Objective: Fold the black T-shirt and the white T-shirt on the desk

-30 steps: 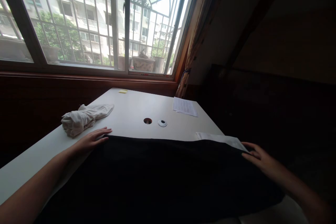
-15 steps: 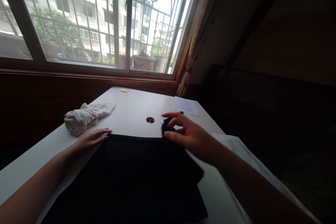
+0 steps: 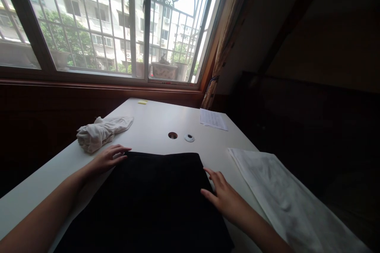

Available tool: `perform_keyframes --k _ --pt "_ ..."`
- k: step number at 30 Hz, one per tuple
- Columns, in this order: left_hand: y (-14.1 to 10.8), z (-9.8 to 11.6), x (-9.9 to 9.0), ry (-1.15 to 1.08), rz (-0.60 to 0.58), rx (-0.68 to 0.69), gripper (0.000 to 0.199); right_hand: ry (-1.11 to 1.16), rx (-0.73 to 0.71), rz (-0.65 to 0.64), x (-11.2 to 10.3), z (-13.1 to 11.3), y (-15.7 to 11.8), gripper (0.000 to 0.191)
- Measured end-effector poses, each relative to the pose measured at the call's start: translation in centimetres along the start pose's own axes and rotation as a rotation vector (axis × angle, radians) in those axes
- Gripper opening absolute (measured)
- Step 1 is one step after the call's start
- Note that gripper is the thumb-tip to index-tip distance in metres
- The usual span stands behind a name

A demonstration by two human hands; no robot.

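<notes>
A black cloth lies spread over the near part of the white table. At its far left corner rests my left hand, fingers extended and fingertips on the edge. My right hand is at the cloth's right edge, thumb and fingers apart, the fingertips touching or just over the fabric. Neither hand has the cloth gripped. The far edge of the cloth runs nearly straight between its two corners.
A crumpled whitish cloth lies at the left, a white cloth along the right edge. Farther back are a round hole, its white cover, printed paper and a yellow note. Behind stands a barred window.
My right hand has let go of the bunched black fabric and moved down to the cloth's right edge. That corner now lies flat, and the white cover shows. My left hand stays at its corner.
</notes>
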State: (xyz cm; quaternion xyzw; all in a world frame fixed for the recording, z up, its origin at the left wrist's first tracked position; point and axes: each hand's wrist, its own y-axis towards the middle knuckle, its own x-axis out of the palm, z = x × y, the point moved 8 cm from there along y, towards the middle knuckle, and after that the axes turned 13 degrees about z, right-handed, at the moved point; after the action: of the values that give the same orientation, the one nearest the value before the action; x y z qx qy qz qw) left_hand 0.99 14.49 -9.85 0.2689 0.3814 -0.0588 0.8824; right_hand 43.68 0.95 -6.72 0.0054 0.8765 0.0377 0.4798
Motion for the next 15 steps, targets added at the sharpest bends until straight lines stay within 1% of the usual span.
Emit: perform_keyframes --k 2,4,6,8,10,12,14,15 --pt "-0.1 0.2 0.2 -0.027 -0.001 -0.008 0.047 0.122 0.045 -0.061 0.9 0.7 -1.1 0.08" --pt "-0.2 0.5 0.4 -0.054 -0.01 -0.028 0.047 0.219 0.057 -0.07 1.2 0.8 -1.6 0.088" --pt "-0.3 0.8 0.5 -0.084 -0.038 -0.052 0.046 0.262 0.057 -0.038 0.8 1.4 -1.3 0.087" --pt "-0.6 1.4 0.7 -0.105 -0.087 -0.076 0.043 0.229 0.07 0.018 0.0 2.7 0.0 0.083" --pt "-0.9 2.2 1.0 -0.11 -0.154 -0.105 0.04 0.116 0.066 0.125 -1.5 4.5 1.9 0.076" --pt "-1.1 3.7 1.5 -0.122 -0.231 -0.105 0.037 -0.053 0.014 0.299 -3.7 5.9 4.1 0.067" --pt "-1.3 5.6 2.1 -0.155 -0.299 -0.061 0.034 -0.239 -0.08 0.47 -5.5 6.3 5.7 0.056" --pt "-1.3 6.5 2.3 -0.174 -0.321 -0.034 0.034 -0.327 -0.129 0.532 -6.0 6.1 6.3 0.051"
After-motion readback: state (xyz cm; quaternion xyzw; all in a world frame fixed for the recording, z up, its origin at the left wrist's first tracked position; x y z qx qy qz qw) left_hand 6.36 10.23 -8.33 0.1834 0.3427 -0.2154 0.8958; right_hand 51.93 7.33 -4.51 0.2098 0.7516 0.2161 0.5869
